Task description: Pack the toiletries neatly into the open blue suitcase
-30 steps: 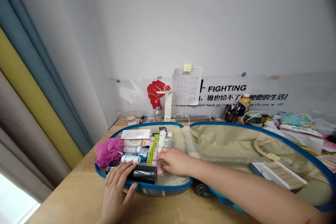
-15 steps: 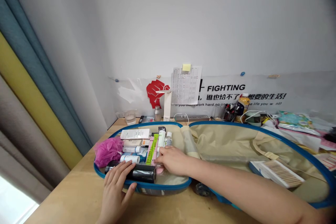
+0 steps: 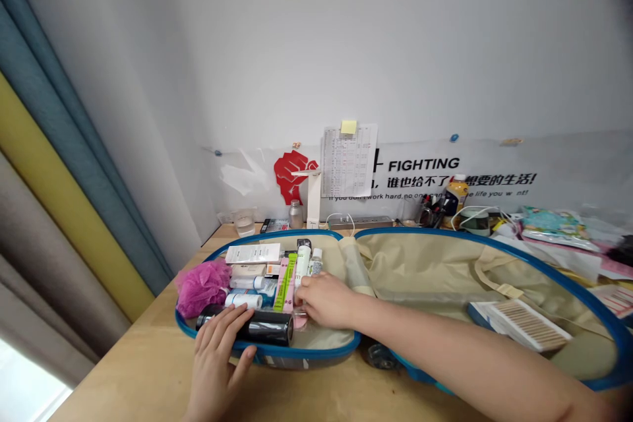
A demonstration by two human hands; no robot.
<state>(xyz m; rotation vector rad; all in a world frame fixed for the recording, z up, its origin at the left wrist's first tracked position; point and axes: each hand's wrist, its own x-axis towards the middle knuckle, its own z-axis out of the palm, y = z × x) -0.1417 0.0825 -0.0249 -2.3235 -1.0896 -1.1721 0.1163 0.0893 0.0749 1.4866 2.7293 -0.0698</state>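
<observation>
An open blue-rimmed suitcase [image 3: 316,351] with beige lining lies on a wooden desk. Its left half holds a pink bath pouf [image 3: 204,285], a white box [image 3: 254,253], several tubes and small bottles, a green and a pink box [image 3: 285,281], and a black cylinder [image 3: 267,328] along the near rim. My left hand [image 3: 216,359] rests flat with fingers spread on the cylinder's left end. My right hand [image 3: 326,299] reaches across among the tubes, fingers curled onto something small and clear that I cannot make out.
The suitcase's right half holds a slatted white item [image 3: 525,324]. Behind it stand a glass [image 3: 246,221], a small grey bottle [image 3: 296,214], a white lamp [image 3: 311,198], a power strip [image 3: 363,220], an orange-capped bottle [image 3: 453,196] and clutter. Curtains [image 3: 59,211] hang at left.
Both hands stay nearly in place. My right hand has edged slightly toward the tubes, and the view has drifted a little.
</observation>
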